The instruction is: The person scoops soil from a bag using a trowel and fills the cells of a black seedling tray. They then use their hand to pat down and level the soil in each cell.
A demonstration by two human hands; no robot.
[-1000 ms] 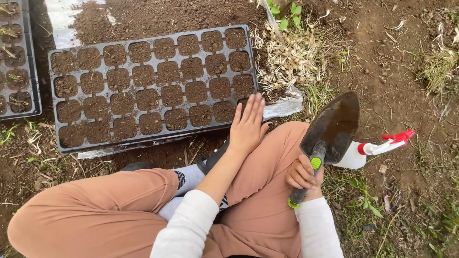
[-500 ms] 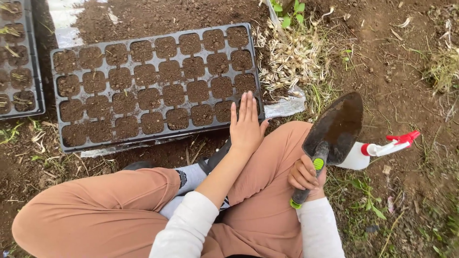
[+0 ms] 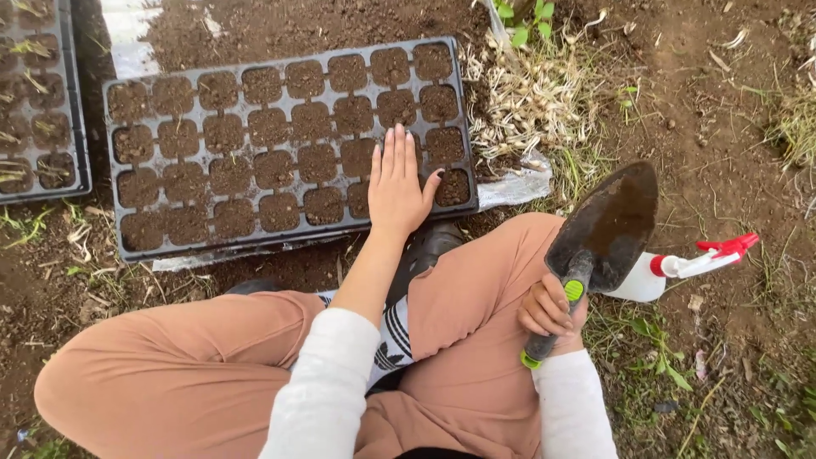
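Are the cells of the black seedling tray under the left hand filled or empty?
Filled: every visible cell of the seedling tray holds dark soil near its rim; the left hand covers a few.

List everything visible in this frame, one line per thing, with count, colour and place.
seed tray: one, black, soil-filled cells, ahead on the ground
second seed tray: one, black, seedlings in it, far left edge
trowel: one, dark blade, black and green handle, held upright at right
spray bottle: one, white with red trigger, lying on the ground behind the trowel
bulb pile: one, pale, right of the tray
left hand: flat on the tray's soil
right hand: closed on the trowel handle
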